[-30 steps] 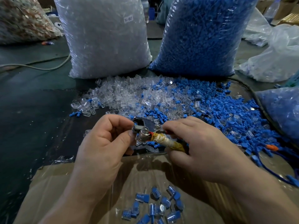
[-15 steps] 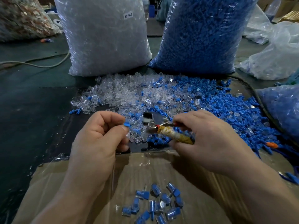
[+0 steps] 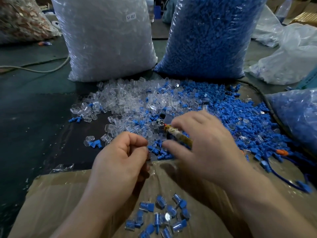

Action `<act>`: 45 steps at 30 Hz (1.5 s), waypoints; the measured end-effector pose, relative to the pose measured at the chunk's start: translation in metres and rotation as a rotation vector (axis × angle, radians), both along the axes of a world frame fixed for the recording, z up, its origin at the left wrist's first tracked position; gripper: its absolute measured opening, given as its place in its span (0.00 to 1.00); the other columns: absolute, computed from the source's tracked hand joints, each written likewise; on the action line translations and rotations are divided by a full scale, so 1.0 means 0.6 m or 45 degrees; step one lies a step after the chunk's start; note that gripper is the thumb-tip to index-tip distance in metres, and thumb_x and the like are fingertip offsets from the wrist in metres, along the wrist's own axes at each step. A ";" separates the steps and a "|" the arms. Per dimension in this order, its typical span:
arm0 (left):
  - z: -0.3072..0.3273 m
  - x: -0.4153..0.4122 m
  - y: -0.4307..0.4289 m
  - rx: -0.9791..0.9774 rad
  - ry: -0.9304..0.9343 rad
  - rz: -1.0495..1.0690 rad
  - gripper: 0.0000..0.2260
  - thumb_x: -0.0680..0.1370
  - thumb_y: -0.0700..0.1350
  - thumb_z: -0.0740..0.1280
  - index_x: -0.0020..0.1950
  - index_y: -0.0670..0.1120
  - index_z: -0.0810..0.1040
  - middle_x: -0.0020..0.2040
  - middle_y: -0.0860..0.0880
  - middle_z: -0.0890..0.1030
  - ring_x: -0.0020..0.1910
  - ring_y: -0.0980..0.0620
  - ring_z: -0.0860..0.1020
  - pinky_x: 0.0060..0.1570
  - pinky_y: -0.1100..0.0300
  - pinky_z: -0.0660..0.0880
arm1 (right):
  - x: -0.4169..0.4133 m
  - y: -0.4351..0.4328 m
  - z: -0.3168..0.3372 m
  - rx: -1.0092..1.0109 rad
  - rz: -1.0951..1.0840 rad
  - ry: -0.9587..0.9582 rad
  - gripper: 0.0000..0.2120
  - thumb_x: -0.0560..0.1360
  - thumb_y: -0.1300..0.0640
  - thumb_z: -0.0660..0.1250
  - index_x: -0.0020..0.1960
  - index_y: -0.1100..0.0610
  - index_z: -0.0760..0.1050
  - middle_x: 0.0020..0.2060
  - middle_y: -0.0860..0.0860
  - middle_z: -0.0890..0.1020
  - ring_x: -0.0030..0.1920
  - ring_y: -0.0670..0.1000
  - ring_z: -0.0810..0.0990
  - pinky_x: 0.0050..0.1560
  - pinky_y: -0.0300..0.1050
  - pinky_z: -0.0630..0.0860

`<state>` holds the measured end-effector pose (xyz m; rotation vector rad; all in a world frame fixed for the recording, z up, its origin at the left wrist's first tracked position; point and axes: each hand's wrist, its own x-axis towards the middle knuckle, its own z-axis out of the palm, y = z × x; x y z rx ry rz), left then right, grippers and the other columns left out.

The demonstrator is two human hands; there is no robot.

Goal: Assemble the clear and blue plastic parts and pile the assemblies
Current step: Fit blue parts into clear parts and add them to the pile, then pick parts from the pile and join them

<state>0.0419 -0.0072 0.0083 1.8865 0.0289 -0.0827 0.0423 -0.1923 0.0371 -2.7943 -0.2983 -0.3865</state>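
Small pile of clear-and-blue assemblies [image 3: 159, 219] near, on cardboard [image 3: 51, 194], loose clear parts [image 3: 123, 100] and blue parts [image 3: 223, 107] spread just beyond. Over these, left hand [image 3: 120, 160] curled, thumb to forefinger, contents impossible to tell; right hand [image 3: 205, 148], blurred, gripping a tape-wrapped metal tool [image 3: 178, 137]. Farther back, upright bag of clear pieces [image 3: 106, 40] left, bag of blue pieces [image 3: 209, 36] right.
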 end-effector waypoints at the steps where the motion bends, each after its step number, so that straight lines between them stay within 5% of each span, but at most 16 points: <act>1: -0.001 -0.001 -0.001 0.020 -0.018 0.003 0.11 0.79 0.45 0.69 0.47 0.64 0.80 0.35 0.52 0.85 0.29 0.54 0.82 0.27 0.63 0.78 | -0.008 0.015 0.003 0.006 0.079 -0.022 0.18 0.75 0.36 0.55 0.54 0.45 0.75 0.48 0.41 0.79 0.50 0.44 0.75 0.55 0.47 0.72; 4: 0.002 -0.008 -0.005 0.109 -0.120 -0.008 0.08 0.77 0.49 0.68 0.48 0.64 0.79 0.34 0.54 0.84 0.30 0.53 0.82 0.29 0.55 0.80 | -0.017 0.040 0.006 -0.089 0.219 0.044 0.17 0.79 0.43 0.52 0.49 0.49 0.77 0.43 0.46 0.79 0.47 0.50 0.77 0.52 0.50 0.71; 8: 0.010 -0.017 -0.008 0.130 -0.255 -0.036 0.07 0.76 0.49 0.67 0.47 0.64 0.80 0.35 0.57 0.84 0.32 0.57 0.81 0.29 0.68 0.77 | -0.017 0.037 0.007 -0.090 0.219 0.101 0.20 0.80 0.46 0.47 0.51 0.52 0.76 0.44 0.48 0.79 0.47 0.52 0.76 0.52 0.51 0.71; 12: 0.013 -0.015 -0.005 -0.185 -0.027 -0.065 0.07 0.78 0.50 0.65 0.45 0.56 0.83 0.34 0.47 0.83 0.29 0.50 0.80 0.27 0.57 0.80 | -0.017 0.037 -0.003 -0.016 0.220 -0.009 0.17 0.81 0.49 0.50 0.47 0.55 0.75 0.39 0.49 0.77 0.38 0.52 0.74 0.40 0.52 0.72; 16: 0.012 -0.007 0.009 -0.069 0.053 -0.163 0.23 0.70 0.68 0.60 0.42 0.50 0.80 0.30 0.45 0.81 0.26 0.49 0.78 0.27 0.61 0.76 | -0.021 0.041 -0.005 0.067 0.272 -0.087 0.15 0.81 0.51 0.53 0.46 0.56 0.74 0.39 0.50 0.76 0.37 0.52 0.73 0.38 0.50 0.70; 21: 0.012 -0.005 0.011 -0.370 0.118 -0.207 0.22 0.71 0.68 0.69 0.37 0.49 0.78 0.27 0.49 0.75 0.23 0.55 0.71 0.22 0.65 0.69 | -0.029 0.051 0.001 0.207 0.213 -0.042 0.14 0.81 0.47 0.51 0.43 0.50 0.69 0.35 0.44 0.72 0.33 0.46 0.70 0.33 0.46 0.68; 24: 0.005 -0.005 0.013 -0.328 -0.072 -0.228 0.14 0.71 0.63 0.69 0.41 0.53 0.81 0.28 0.51 0.77 0.25 0.56 0.73 0.24 0.65 0.70 | -0.030 0.055 0.003 0.517 0.071 0.231 0.16 0.79 0.45 0.52 0.39 0.52 0.68 0.30 0.44 0.73 0.32 0.45 0.70 0.31 0.46 0.67; 27: 0.010 -0.007 0.021 -0.093 -0.292 -0.354 0.10 0.70 0.61 0.69 0.45 0.57 0.81 0.30 0.52 0.80 0.27 0.58 0.76 0.26 0.66 0.72 | -0.023 0.041 0.018 1.323 0.010 0.943 0.16 0.77 0.55 0.58 0.31 0.56 0.69 0.25 0.47 0.71 0.27 0.47 0.67 0.27 0.42 0.64; 28: 0.015 -0.008 0.027 -0.030 -0.320 -0.400 0.10 0.70 0.61 0.69 0.46 0.58 0.81 0.32 0.51 0.81 0.27 0.58 0.76 0.26 0.66 0.73 | -0.023 0.033 0.024 1.411 0.020 1.066 0.16 0.76 0.56 0.58 0.29 0.55 0.69 0.24 0.48 0.70 0.25 0.47 0.66 0.25 0.39 0.62; 31: 0.027 -0.003 0.045 0.295 -0.311 -0.453 0.08 0.70 0.59 0.69 0.46 0.60 0.81 0.36 0.55 0.83 0.31 0.58 0.80 0.31 0.67 0.77 | -0.016 0.011 0.016 0.775 -0.028 0.796 0.16 0.74 0.49 0.61 0.32 0.58 0.70 0.25 0.46 0.71 0.26 0.46 0.68 0.29 0.45 0.67; 35: 0.027 0.005 0.046 0.752 -0.295 -0.608 0.06 0.73 0.57 0.69 0.48 0.64 0.75 0.45 0.67 0.79 0.42 0.62 0.78 0.33 0.65 0.73 | -0.017 0.017 -0.008 -0.076 -0.125 0.368 0.15 0.76 0.35 0.58 0.47 0.46 0.71 0.39 0.43 0.78 0.40 0.49 0.78 0.37 0.48 0.74; 41: 0.024 -0.009 0.023 0.859 -0.463 -0.827 0.08 0.68 0.58 0.65 0.46 0.61 0.74 0.45 0.78 0.73 0.42 0.73 0.73 0.33 0.73 0.68 | -0.002 0.043 -0.029 -0.274 -0.079 0.203 0.25 0.75 0.30 0.56 0.64 0.46 0.65 0.57 0.48 0.77 0.49 0.58 0.80 0.27 0.44 0.53; 45: 0.027 -0.007 0.026 0.732 -0.323 -0.826 0.12 0.69 0.65 0.62 0.50 0.64 0.75 0.44 0.67 0.80 0.41 0.64 0.79 0.38 0.62 0.76 | 0.011 0.049 -0.036 -0.284 -0.007 0.225 0.18 0.78 0.38 0.56 0.58 0.50 0.67 0.55 0.51 0.77 0.50 0.59 0.80 0.27 0.45 0.50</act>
